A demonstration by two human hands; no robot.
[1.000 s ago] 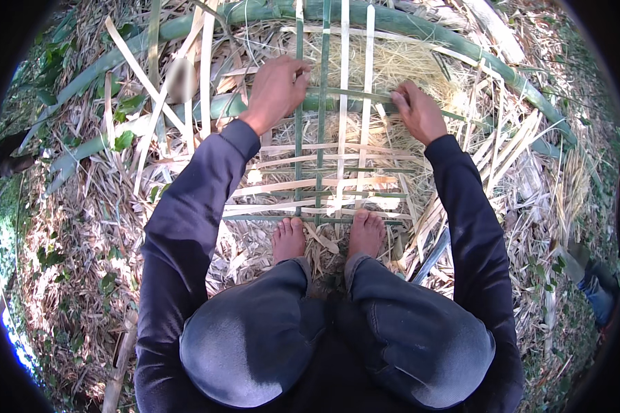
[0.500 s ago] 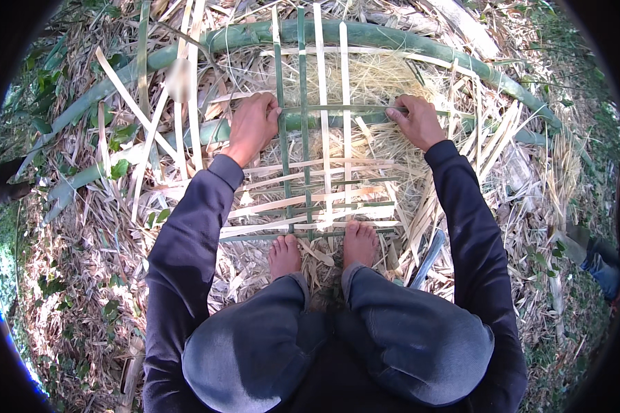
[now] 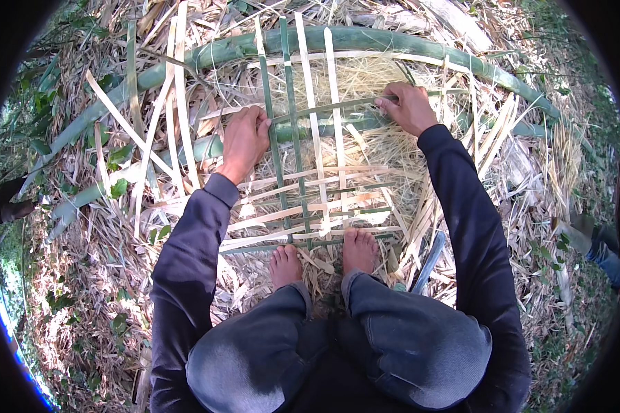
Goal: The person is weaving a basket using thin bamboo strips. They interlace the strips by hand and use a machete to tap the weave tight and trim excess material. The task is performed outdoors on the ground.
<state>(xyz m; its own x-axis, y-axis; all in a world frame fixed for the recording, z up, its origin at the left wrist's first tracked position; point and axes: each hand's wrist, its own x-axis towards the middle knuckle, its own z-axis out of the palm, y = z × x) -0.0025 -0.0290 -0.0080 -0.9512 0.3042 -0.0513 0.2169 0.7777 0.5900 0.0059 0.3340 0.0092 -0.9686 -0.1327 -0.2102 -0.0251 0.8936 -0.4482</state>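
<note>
A thin green bamboo strip is stretched crosswise between my hands, slanting up to the right. My left hand pinches it near its left end, beside the outermost upright strip. Closed around it farther right is my right hand, and the strip's end sticks out beyond the fingers. It passes across several lengthwise strips, among them a green one and a pale one. Nearer my feet, other cross strips are interlaced with these into an open lattice.
Two thick green bamboo poles, the far one and the near one, lie crosswise under the strips. Loose pale strips lean at the left. My bare feet are at the lattice's near edge. Another person's leg shows at the far right.
The held strip has gone from nearly level to slanted, its right side farther away and its left side nearer. Both hands keep their pinch on it. The view has shifted slightly.
</note>
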